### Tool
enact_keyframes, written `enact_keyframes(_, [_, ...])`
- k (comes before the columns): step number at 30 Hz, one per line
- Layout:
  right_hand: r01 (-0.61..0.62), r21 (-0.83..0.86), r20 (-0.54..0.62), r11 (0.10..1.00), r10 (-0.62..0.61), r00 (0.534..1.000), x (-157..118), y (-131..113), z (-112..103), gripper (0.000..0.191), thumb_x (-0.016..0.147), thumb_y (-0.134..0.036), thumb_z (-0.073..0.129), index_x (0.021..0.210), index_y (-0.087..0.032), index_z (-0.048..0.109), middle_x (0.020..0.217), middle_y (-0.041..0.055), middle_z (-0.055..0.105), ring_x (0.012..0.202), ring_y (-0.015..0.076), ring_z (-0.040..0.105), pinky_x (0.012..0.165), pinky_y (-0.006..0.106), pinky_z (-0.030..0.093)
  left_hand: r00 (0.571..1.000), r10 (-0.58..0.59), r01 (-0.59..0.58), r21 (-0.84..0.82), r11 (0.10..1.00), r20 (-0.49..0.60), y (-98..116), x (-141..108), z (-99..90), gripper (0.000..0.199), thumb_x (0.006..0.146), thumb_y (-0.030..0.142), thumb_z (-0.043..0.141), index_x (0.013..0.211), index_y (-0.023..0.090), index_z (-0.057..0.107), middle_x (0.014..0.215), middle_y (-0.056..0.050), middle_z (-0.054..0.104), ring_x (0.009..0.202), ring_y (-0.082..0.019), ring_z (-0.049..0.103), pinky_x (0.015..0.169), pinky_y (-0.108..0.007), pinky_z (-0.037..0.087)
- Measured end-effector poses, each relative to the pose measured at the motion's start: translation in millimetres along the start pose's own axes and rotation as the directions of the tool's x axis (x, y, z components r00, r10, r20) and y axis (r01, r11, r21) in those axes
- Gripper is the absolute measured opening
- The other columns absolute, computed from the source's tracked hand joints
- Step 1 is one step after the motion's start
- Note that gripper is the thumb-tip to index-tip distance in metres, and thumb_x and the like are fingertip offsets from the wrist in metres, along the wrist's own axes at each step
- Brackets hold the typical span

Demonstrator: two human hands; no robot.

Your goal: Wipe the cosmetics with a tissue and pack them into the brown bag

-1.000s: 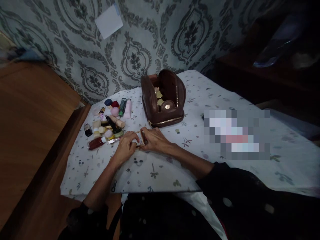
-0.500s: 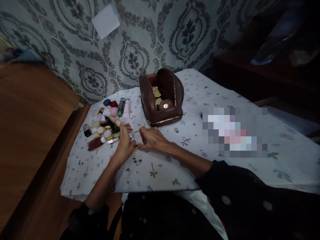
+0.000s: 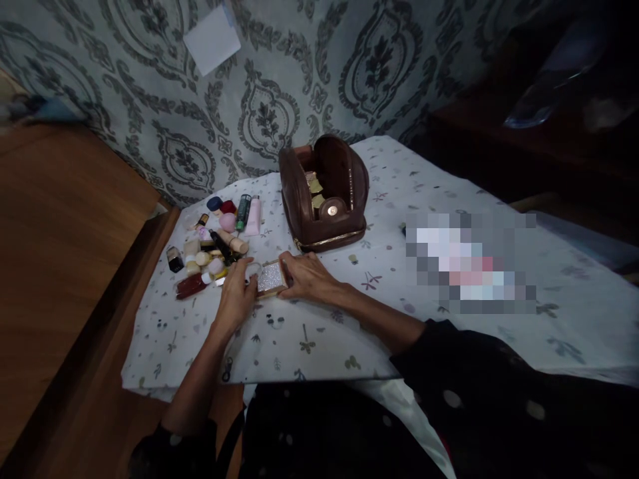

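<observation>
A small flat rectangular case with a glittery silver face and gold-coloured edges is between my hands, low over the tabletop. My right hand grips its right end, thumb at the near side. Curled fingers of my left hand close about its left end, where a pale rounded piece shows by the fingertips. Just beyond my left hand lie a beige tube, a black tube and a dark red bottle with a white cap. The left hand partly covers a white slim item.
An unzipped brown cosmetic bag stands behind my right hand, with gold-coloured items inside. Left of it lie a pink tube, a green tube and a pink sponge. A blurred-out patch covers something at right. The patterned wall borders the table.
My left hand has shifted left along the case, uncovering more of its glittery face and the beige tube's end. The right hand has stayed in place.
</observation>
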State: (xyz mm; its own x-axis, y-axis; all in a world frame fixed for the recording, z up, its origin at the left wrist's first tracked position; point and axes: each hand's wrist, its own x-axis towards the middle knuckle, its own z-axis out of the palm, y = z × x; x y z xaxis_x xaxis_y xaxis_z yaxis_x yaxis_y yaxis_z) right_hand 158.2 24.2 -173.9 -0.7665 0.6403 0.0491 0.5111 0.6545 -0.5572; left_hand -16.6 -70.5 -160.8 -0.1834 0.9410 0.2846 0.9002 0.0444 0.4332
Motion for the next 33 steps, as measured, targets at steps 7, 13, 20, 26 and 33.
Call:
enact_keyframes(7, [-0.012, -0.008, 0.005, 1.0, 0.012, 1.0, 1.2, 0.0, 0.2, 0.058, 0.07, -0.043, 0.077, 0.113, -0.016, 0.049, 0.103, 0.0119, 0.069, 0.1, 0.0317, 0.062, 0.087, 0.037, 0.035, 0.999, -0.031, 0.032, 0.038, 0.999, -0.012, 2.5, 21.5, 4.2, 0.027, 0.08, 0.011, 0.053, 0.105, 0.018, 0.059, 0.093, -0.006, 0.067, 0.088, -0.023, 0.062, 0.082, -0.038, 0.05])
enact_keyframes(13, [-0.012, 0.0, 0.007, 1.0, 0.012, 1.0, 2.3, 1.4, 1.6, 0.065, 0.069, -0.042, 0.077, 0.119, -0.012, 0.048, 0.107, 0.0145, 0.068, 0.104, 0.0326, 0.062, 0.089, 0.038, 0.035, 0.99, 0.13, -0.132, 0.049, 0.99, 0.05, 16.6, 29.3, 10.0, 0.029, 0.079, 0.006, 0.052, 0.103, 0.019, 0.06, 0.099, -0.007, 0.067, 0.099, -0.024, 0.061, 0.088, -0.036, 0.048])
enact_keyframes(20, [-0.017, 0.004, 0.0, 1.0, 0.017, 1.0, 2.6, 2.2, 3.6, 0.066, 0.069, -0.042, 0.078, 0.118, -0.01, 0.05, 0.1, 0.0124, 0.069, 0.101, 0.032, 0.063, 0.088, 0.037, 0.036, 0.965, 0.193, -0.201, 0.027, 0.979, 0.178, 30.4, 28.8, 3.7, 0.036, 0.075, 0.0, 0.051, 0.104, 0.018, 0.062, 0.094, -0.005, 0.066, 0.094, -0.023, 0.059, 0.085, -0.036, 0.047])
enact_keyframes(26, [-0.002, -0.001, -0.003, 1.0, 0.002, 1.0, 3.7, 3.1, 3.2, 0.064, 0.07, -0.046, 0.077, 0.117, -0.012, 0.05, 0.107, 0.0135, 0.07, 0.105, 0.0325, 0.064, 0.089, 0.037, 0.035, 0.915, 0.331, -0.319, -0.09, 0.944, 0.231, 32.1, 9.5, -6.5, 0.029, 0.081, 0.002, 0.053, 0.101, 0.019, 0.062, 0.102, -0.005, 0.068, 0.098, -0.022, 0.06, 0.087, -0.035, 0.048])
enact_keyframes(33, [-0.001, 0.0, -0.004, 1.0, 0.001, 1.0, 3.9, 3.9, 4.4, 0.061, 0.069, -0.046, 0.076, 0.113, -0.014, 0.05, 0.1, 0.0107, 0.071, 0.099, 0.0313, 0.065, 0.084, 0.034, 0.034, 0.916, 0.328, -0.299, -0.151, 0.942, 0.23, 27.8, -9.8, -12.4, 0.028, 0.082, 0.003, 0.055, 0.102, 0.02, 0.063, 0.102, -0.005, 0.069, 0.1, -0.021, 0.061, 0.089, -0.034, 0.048])
